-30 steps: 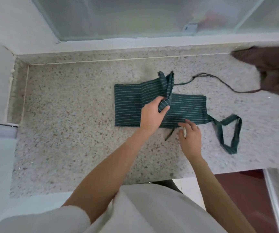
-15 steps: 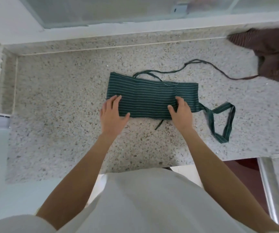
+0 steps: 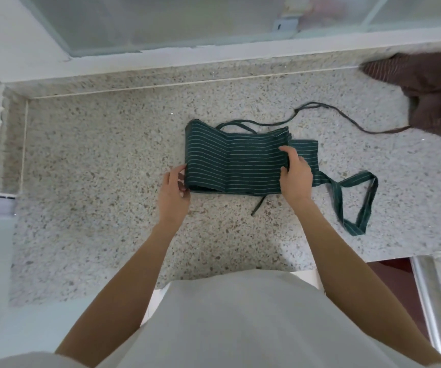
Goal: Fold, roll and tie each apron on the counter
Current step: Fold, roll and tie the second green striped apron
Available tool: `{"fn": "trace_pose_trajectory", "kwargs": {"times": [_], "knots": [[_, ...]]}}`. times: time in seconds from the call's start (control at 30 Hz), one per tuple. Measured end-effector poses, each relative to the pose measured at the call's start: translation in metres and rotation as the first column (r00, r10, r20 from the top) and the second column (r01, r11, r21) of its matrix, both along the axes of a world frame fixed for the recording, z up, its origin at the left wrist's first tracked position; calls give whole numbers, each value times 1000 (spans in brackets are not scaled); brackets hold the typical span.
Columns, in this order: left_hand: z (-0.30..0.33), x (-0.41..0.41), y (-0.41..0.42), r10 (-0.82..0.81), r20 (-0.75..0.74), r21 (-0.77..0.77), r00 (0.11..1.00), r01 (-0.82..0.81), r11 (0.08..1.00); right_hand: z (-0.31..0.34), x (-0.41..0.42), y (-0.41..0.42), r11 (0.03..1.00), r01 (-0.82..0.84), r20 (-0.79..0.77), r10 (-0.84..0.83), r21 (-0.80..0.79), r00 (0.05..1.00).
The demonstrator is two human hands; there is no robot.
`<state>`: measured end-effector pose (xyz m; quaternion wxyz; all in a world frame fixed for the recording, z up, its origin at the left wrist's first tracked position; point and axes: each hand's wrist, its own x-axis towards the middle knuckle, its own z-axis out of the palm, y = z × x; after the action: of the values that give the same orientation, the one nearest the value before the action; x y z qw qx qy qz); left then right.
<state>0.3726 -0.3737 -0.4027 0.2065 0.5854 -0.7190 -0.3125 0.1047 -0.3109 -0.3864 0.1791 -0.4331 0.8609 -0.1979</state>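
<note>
Lying folded into a striped band near the middle of the counter [image 3: 107, 168], the green apron [image 3: 230, 160] looks ready for rolling, and the likely trouble starts with its loose parts; the wide neck loop [image 3: 357, 205] trails off to the right and a thin tie [image 3: 257, 205] pokes out of the near edge, so either could get wound into the roll or drag the layers askew; the stacked layers may also slip if only one end is moved; the left hand [image 3: 173, 193] sits at the left end, fingers curled onto that edge; the right hand [image 3: 295, 176] pinches the top layer's right edge.
</note>
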Motion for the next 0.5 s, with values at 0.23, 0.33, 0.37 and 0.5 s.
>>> {"fn": "trace_pose_trajectory", "kwargs": {"times": [0.23,0.33,0.37,0.5], "knots": [[-26,2,-1,-318,192,-25,928,329,944,-17,-48,47,970,161,-108,-142,184,984],[-25,2,-3,-341,216,-17,915,352,936,-15,-52,50,977,131,-86,-118,165,989],[-24,4,-4,-351,223,-22,909,365,931,-14,-52,50,979,126,-95,-112,157,989],[-22,4,-9,-406,247,-15,880,423,906,-17,-57,45,979,98,-206,-61,177,977]]}}
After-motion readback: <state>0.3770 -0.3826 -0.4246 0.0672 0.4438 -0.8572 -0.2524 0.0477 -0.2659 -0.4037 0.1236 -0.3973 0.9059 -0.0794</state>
